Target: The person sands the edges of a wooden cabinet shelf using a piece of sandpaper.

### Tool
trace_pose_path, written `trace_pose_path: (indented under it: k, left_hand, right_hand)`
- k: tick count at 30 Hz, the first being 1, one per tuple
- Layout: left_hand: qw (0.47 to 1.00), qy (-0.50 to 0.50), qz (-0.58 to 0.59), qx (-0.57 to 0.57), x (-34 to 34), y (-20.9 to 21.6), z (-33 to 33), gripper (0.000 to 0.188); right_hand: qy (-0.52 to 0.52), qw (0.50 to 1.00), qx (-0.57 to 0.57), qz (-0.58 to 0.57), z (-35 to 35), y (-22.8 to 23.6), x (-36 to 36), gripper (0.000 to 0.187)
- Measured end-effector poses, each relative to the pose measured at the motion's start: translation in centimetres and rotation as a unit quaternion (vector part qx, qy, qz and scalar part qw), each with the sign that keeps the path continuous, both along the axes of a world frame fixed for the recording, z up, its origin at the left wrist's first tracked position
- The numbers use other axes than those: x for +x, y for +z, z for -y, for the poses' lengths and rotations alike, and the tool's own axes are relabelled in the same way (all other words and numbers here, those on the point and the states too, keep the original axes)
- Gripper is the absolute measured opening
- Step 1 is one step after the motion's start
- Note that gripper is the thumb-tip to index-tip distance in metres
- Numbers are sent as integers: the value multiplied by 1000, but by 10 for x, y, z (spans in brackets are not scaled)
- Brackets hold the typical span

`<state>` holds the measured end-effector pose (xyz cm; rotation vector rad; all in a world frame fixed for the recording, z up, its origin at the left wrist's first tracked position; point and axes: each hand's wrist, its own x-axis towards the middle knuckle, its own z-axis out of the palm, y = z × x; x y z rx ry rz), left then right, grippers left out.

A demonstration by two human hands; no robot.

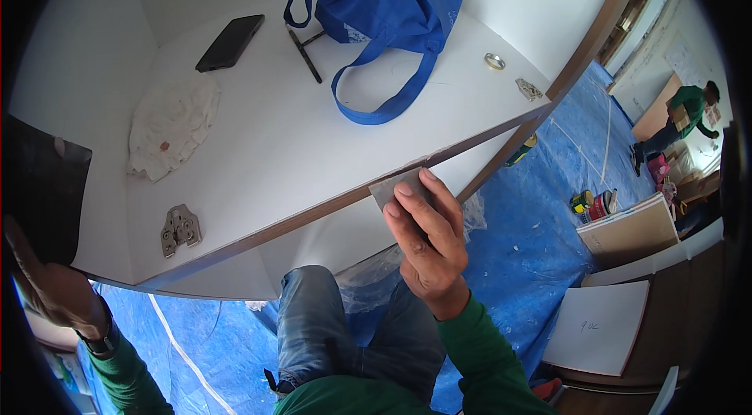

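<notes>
My right hand [431, 239] is closed round a small flat grey piece, like a sanding pad or folded sandpaper [384, 191]. It rests against the brown front edge [313, 213] of a white shelf [266, 141]. At the far left my left hand [59, 293] has its fingers stretched out beside a dark, glossy panel [51, 199]; whether it presses on the panel I cannot tell. On the shelf near that side lie a metal hinge [181, 230] and a crumpled white cloth [174, 126].
Farther back on the shelf are a black phone [230, 43], a blue cloth bag [384, 3], a black T-shaped tool [305, 54], a tape roll [494, 61] and another metal fitting [529, 89]. Blue sheeting [540, 219] covers the floor. Cans [599, 205] and a person [688, 113] are at right.
</notes>
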<state>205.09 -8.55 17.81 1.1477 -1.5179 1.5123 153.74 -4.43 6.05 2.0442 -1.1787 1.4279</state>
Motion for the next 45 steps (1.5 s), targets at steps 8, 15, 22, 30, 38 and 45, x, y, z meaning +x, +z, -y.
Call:
trace_pose_path:
  k: [8, 15, 22, 30, 38, 45]
  left_hand:
    - [1000, 16, 5, -12, -5, 2, 0, 42]
    - [999, 25, 6, -20, -5, 3, 1, 42]
    - [999, 30, 18, -29, -7, 9, 1, 42]
    - [996, 87, -24, -13, 0, 5, -5, 44]
    - [999, 22, -26, -22, -14, 7, 2, 43]
    - [998, -13, -58, -23, -20, 6, 4, 42]
  right_hand:
    - [-5, 1000, 24, 6, -4, 1, 10, 25]
    - [5, 1000, 7, -20, -2, -6, 16, 33]
    - [8, 1000, -13, -6, 4, -5, 32, 32]
    - [6, 1000, -15, -4, 3, -3, 41, 33]
    - [11, 1000, -20, -4, 0, -3, 43, 35]
    - [27, 999, -15, 8, -1, -7, 48, 32]
